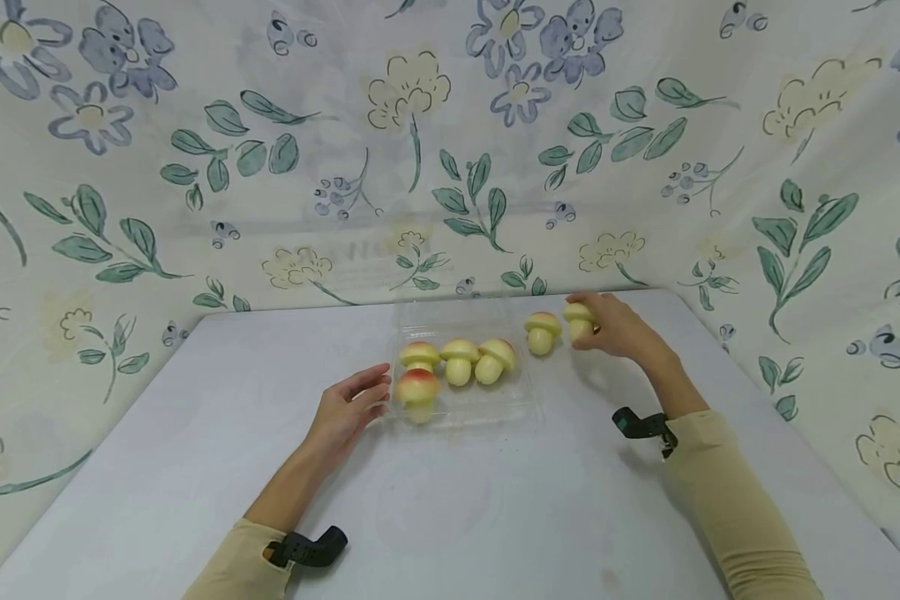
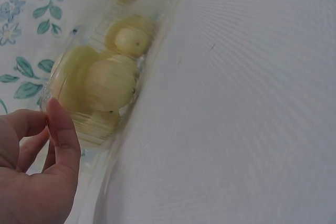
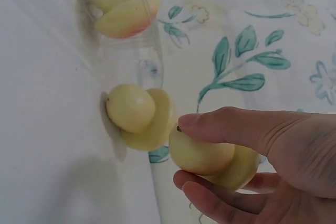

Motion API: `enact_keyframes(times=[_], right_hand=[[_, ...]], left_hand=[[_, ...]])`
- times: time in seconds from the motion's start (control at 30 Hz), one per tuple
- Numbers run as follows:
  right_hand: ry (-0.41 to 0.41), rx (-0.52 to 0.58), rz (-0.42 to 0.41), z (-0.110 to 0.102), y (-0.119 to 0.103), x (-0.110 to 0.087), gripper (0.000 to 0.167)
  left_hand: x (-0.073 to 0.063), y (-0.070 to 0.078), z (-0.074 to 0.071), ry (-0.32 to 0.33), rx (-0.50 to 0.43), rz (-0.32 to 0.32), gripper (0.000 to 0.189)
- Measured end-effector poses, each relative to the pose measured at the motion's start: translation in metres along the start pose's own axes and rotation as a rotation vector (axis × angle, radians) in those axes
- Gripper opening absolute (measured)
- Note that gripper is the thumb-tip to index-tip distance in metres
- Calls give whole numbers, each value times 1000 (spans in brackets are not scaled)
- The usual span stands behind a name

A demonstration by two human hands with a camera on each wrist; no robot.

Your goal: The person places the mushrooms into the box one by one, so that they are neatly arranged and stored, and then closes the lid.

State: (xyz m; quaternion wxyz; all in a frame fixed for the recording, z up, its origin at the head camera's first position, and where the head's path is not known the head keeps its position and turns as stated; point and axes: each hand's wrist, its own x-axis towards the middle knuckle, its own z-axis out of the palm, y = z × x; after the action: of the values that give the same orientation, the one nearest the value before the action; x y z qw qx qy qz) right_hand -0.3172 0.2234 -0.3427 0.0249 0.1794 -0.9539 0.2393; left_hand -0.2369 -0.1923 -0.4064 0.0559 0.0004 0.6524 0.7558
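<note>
Tan sleeve (image 1: 236,567) lies nearest; right of a clear container (image 1: 487,408), the right hand (image 1: 617,327) pinches a smooth, pale-yellow mushroom-shaped piece (image 1: 580,323). Whether the left hand (image 1: 347,412) grips the container's edge, I cannot tell.

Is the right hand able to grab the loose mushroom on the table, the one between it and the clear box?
Probably not just now: the right hand is full, holding another mushroom. The loose mushroom is close by, though, and nothing else seems in the way.
</note>
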Motion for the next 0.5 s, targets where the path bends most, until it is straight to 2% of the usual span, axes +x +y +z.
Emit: enact_keyframes(times=[0.5], right_hand=[[0,84,-69,-5,-34,-6,70]], left_hand=[[-1,1,1,3,-3,-9,53]])
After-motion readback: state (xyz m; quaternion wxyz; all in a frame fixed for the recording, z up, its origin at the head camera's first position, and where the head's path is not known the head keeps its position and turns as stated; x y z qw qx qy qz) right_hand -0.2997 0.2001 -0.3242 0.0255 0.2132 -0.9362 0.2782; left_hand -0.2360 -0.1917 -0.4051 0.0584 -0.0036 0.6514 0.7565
